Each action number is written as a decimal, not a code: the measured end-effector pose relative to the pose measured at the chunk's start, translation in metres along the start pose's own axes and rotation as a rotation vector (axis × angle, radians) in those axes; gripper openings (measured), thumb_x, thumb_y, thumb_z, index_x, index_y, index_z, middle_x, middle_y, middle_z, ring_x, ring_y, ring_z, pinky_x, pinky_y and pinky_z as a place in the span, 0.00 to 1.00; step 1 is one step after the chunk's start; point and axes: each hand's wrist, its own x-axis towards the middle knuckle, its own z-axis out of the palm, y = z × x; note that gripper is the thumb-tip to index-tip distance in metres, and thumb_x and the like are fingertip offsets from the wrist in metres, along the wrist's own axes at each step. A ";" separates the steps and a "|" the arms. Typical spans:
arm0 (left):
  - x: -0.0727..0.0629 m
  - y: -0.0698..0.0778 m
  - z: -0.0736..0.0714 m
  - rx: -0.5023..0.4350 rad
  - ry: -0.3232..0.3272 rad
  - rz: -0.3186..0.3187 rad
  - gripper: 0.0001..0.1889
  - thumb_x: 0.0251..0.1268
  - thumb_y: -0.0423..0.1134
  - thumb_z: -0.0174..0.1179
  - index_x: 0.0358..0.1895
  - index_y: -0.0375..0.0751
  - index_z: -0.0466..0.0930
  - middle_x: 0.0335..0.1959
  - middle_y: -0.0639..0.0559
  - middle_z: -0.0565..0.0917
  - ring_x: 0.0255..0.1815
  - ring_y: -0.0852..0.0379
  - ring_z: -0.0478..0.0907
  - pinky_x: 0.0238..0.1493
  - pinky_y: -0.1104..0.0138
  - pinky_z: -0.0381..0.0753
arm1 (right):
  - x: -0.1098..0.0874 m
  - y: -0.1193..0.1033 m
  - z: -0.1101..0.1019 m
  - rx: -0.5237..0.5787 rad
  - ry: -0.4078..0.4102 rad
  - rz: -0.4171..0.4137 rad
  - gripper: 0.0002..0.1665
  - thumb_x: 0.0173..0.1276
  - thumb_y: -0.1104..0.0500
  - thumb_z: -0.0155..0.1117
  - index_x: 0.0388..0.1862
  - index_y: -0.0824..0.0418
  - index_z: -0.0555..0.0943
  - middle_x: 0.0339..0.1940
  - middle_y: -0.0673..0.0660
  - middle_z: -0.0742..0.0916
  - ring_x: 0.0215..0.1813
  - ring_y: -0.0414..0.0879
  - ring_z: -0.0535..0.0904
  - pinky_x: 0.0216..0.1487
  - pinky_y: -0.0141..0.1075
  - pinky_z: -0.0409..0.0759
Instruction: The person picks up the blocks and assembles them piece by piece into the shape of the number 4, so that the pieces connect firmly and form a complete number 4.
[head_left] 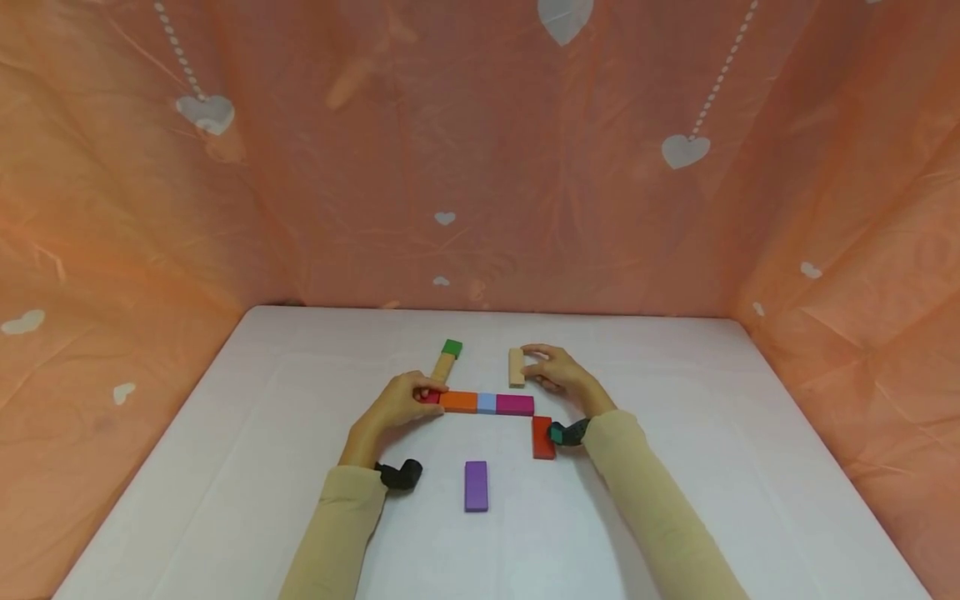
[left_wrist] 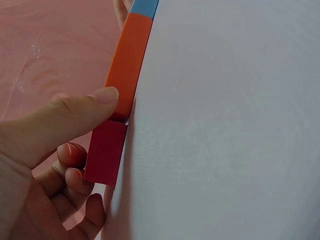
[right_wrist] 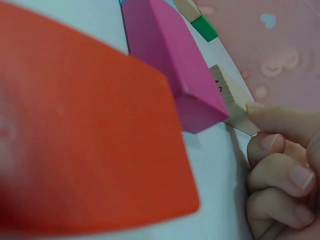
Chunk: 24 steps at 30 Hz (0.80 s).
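Observation:
At the left end of a block row, my left hand (head_left: pixel 397 400) holds a crimson block (left_wrist: pixel 106 152). Its thumb lies on the adjoining orange block (left_wrist: pixel 129 65), and curled fingers touch the crimson block's end. Along the row follow a light blue block (head_left: pixel 487 403) and a magenta block (head_left: pixel 515 405). Behind the row, my right hand (head_left: pixel 558 369) grips a plain wooden block (head_left: pixel 517 368) from its right side, a fingertip touching it in the right wrist view. Under the right wrist lies a red block (head_left: pixel 542 437), large and close in the right wrist view.
Another plain wooden block (head_left: pixel 443 367) runs back from the row's left end, with a green block (head_left: pixel 452 348) at its far end. Nearer the front, a purple block (head_left: pixel 476 486) lies between the arms. An orange curtain (head_left: pixel 480 167) surrounds the white table (head_left: pixel 675 375).

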 end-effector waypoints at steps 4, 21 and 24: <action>-0.001 -0.001 0.000 0.000 0.003 0.005 0.18 0.53 0.34 0.70 0.49 0.39 0.85 0.34 0.45 0.77 0.36 0.55 0.67 0.38 0.69 0.65 | 0.000 -0.001 0.003 0.012 0.002 -0.004 0.35 0.66 0.59 0.64 0.71 0.53 0.67 0.13 0.47 0.68 0.15 0.38 0.59 0.20 0.29 0.59; -0.001 -0.009 0.000 -0.052 0.023 0.027 0.19 0.51 0.35 0.72 0.49 0.37 0.85 0.36 0.42 0.78 0.36 0.56 0.66 0.37 0.72 0.65 | 0.005 -0.007 0.022 0.072 -0.016 -0.019 0.35 0.63 0.61 0.65 0.70 0.54 0.68 0.11 0.46 0.67 0.13 0.37 0.56 0.18 0.29 0.57; 0.000 -0.011 0.000 -0.086 0.032 0.026 0.19 0.50 0.34 0.72 0.48 0.36 0.85 0.33 0.43 0.77 0.35 0.57 0.65 0.35 0.72 0.63 | 0.006 -0.007 0.024 0.082 -0.016 -0.021 0.35 0.63 0.61 0.66 0.70 0.54 0.69 0.10 0.45 0.67 0.13 0.37 0.56 0.17 0.29 0.56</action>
